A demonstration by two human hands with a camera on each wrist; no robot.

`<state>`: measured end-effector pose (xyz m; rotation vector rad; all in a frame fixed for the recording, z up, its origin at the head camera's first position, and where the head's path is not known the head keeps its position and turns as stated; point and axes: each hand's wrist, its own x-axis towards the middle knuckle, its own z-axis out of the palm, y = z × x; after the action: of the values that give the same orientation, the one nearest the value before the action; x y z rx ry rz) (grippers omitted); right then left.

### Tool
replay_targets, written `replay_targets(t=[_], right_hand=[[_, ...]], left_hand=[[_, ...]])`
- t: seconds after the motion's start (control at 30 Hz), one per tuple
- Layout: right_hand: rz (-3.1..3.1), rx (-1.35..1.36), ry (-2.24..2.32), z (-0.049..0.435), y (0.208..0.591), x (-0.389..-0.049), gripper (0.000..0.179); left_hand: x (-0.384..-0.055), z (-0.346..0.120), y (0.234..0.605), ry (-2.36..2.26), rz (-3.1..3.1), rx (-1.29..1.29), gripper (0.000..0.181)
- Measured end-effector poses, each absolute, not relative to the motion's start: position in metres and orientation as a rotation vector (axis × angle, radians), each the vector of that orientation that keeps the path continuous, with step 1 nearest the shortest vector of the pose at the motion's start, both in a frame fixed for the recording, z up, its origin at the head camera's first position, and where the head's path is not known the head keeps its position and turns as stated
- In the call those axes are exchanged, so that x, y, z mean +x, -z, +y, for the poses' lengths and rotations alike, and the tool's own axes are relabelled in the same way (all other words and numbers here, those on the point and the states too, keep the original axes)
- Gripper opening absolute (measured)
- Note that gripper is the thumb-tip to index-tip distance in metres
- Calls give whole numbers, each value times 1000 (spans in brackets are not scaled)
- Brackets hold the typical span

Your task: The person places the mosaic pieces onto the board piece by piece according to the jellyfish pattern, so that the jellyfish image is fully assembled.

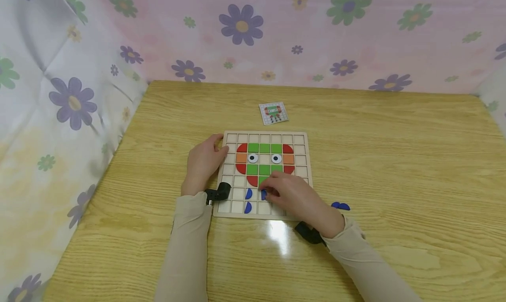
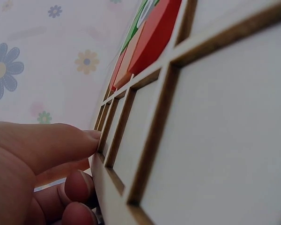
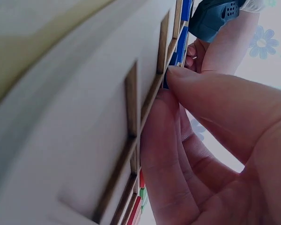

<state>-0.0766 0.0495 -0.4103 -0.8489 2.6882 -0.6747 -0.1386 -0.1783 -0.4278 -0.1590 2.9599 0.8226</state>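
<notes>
A wooden grid board (image 1: 233,207) lies on the table, with red, green and orange tiles and two eye tiles set in its cells. My left hand (image 1: 203,163) grips the board's left edge; the thumb (image 2: 70,143) lies at the rim, fingers curled beside it. Over the lower middle cells, my right hand (image 1: 296,194) pinches a blue half-round tile (image 1: 263,195) between thumb and forefinger. Its blue edge (image 3: 166,80) shows at the fingertips in the right wrist view. Two more blue half-rounds (image 1: 248,194) sit in cells to the left. The right hand hides part of the board's lower right.
A small picture card (image 1: 273,113) with a similar tile figure lies behind the board. Loose blue half-round pieces (image 1: 341,206) lie on the wooden table (image 1: 395,161) right of the board. Flowered cloth (image 1: 269,38) hangs along the back and left side.
</notes>
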Motion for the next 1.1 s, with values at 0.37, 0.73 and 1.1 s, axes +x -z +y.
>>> replay_targets(t=[0.37,0.73,1.1], right_hand=[[2682,-835,658,50,411,-76,16],[2666,-899,677,59,408,-79,16],[2717,-841,748,89,398,-85,12]], left_hand=[[-139,-178,428,-810,2939,-167,46],[-139,-176,427,-814,2946,-178,46],[-138,-176,426,-826,2947,-169,45]])
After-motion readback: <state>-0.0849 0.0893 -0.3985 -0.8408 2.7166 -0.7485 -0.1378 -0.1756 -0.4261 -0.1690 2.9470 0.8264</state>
